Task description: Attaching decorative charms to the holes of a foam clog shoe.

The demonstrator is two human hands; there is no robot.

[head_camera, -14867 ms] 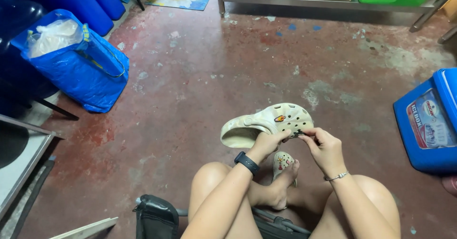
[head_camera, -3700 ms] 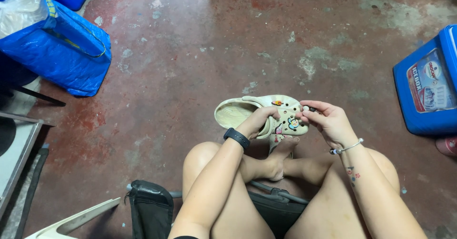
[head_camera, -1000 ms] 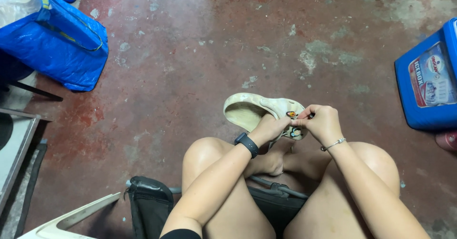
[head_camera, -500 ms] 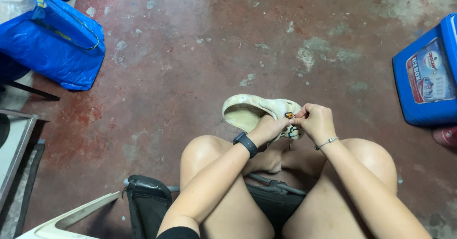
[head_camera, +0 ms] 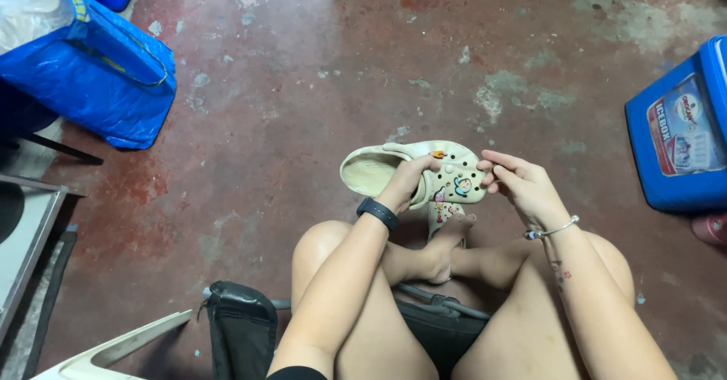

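The left hand (head_camera: 409,182) grips the cream clog (head_camera: 413,174) at its middle, fingers curled around the upper, holding it above the red floor (head_camera: 303,85) in front of the knees. The right hand (head_camera: 519,183) sits at the toe end, fingers loosely bent and touching the charm-studded front; half a second ago they were pinched tight on a charm, now they have eased apart. A blue cooler (head_camera: 681,134) stands to the right, a blue bag (head_camera: 91,70) far left.

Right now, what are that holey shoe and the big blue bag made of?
The cream clog looks like soft moulded foam or rubbery plastic: matte, one piece, punched holes holding little charms. The blue bag seems woven plastic sheet: it is shiny and crinkly, with sharp folds.
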